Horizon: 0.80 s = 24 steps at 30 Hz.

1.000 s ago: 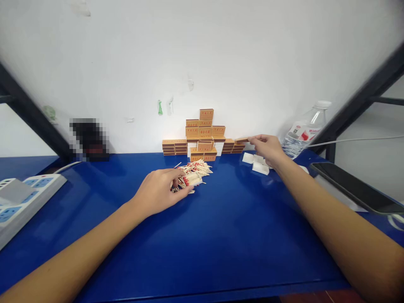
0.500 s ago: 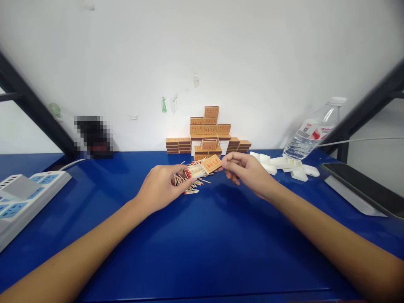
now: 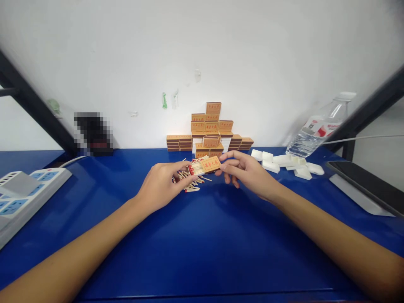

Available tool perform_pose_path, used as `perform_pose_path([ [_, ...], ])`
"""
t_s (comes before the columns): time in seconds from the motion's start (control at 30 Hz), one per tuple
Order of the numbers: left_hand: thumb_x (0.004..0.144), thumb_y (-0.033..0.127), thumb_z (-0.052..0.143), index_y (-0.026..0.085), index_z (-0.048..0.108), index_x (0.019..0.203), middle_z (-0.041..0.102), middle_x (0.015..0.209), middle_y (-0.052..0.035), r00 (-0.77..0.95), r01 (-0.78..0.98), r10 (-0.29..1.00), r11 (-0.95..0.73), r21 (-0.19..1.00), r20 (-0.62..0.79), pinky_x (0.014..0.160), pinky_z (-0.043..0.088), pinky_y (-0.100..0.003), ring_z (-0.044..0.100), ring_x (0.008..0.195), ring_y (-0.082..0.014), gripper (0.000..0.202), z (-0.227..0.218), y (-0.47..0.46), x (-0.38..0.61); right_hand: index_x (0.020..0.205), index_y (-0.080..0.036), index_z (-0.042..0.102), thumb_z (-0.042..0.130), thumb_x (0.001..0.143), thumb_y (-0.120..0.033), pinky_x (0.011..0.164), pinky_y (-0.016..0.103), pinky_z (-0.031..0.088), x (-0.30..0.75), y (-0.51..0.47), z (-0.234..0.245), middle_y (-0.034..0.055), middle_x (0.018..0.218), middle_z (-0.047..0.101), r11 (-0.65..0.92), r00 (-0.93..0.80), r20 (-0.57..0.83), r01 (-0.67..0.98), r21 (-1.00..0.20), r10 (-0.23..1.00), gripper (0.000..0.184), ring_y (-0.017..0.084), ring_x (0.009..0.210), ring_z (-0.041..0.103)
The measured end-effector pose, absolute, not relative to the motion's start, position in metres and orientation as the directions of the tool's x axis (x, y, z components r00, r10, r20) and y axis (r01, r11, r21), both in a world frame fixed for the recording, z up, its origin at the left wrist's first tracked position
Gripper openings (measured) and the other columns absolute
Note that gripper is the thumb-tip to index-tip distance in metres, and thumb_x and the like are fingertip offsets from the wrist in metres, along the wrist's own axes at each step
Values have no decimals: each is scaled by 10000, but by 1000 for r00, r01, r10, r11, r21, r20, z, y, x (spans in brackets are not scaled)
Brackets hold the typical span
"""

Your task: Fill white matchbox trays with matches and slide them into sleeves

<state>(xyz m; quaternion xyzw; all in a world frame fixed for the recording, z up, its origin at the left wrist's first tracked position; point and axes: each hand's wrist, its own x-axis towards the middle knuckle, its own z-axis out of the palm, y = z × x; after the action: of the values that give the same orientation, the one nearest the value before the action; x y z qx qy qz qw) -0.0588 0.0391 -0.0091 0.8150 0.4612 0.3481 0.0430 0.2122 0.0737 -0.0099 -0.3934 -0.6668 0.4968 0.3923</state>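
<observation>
My left hand (image 3: 160, 184) pinches the tray end of a matchbox (image 3: 211, 164) between thumb and fingers. Red-headed matches (image 3: 196, 168) fill the tray, which sticks out on the left of the orange printed sleeve. At the sleeve's right end, the thumb and fingertips of my right hand (image 3: 248, 171) close on its edge; the other fingers are curled below. Loose matches (image 3: 191, 186) lie in a heap on the table beneath the box, partly covered by my left hand. Just behind, matchboxes (image 3: 212, 126) stand stacked in a stepped pile against the wall.
White plastic pieces (image 3: 284, 160) lie right of my right hand. A tilted water bottle (image 3: 318, 126) leans farther back. A black phone (image 3: 366, 183) rests at the right edge, and a power strip (image 3: 31, 195) on the left. The tabletop (image 3: 202, 248) is blue.
The sleeve now lines up straighter with the tray and covers a little more of it. My right fingers have closed in on the sleeve's end. The view has shifted slightly.
</observation>
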Motion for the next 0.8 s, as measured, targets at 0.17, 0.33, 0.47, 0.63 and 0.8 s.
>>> perform_pose_path([
  [0.17,895,505,774,267,751,1260,814,915,-6,302,675,770,-589,444,562,615,544,-263,699,625,-140,436,-13,39,-58,1468,-169,534,596,998,-446,508,288,541,203,59,-9,66,892,710,289,-426,181,204,-935,886,550,180,709,636],
  [0.33,852,642,742,280,641,1424,786,793,20,367,549,745,-657,517,557,604,556,-254,662,574,-127,685,-17,35,-55,1634,-253,356,534,1047,-402,629,337,610,190,31,-9,74,1056,695,375,-602,154,260,-890,783,631,175,778,632],
  [0.47,763,729,747,243,712,1327,705,669,38,400,538,704,-699,471,587,532,498,-232,603,539,-113,745,-19,30,-53,1643,-302,329,522,1049,-311,696,358,604,189,23,-12,68,1142,691,468,-668,184,273,-840,721,625,170,800,630],
  [0.63,800,662,778,249,721,1296,758,789,3,406,602,708,-683,414,578,570,519,-254,612,573,-122,648,-17,24,-50,1654,-312,288,534,1012,-240,693,366,569,188,23,-15,60,1074,716,568,-656,253,324,-757,711,691,190,774,640],
  [0.8,892,475,764,256,671,1294,793,965,-3,300,708,795,-556,435,527,626,551,-254,679,632,-122,467,-8,34,-57,1667,-259,214,562,984,-266,671,365,533,195,35,-20,71,1034,732,575,-533,294,499,-648,793,766,197,712,643],
])
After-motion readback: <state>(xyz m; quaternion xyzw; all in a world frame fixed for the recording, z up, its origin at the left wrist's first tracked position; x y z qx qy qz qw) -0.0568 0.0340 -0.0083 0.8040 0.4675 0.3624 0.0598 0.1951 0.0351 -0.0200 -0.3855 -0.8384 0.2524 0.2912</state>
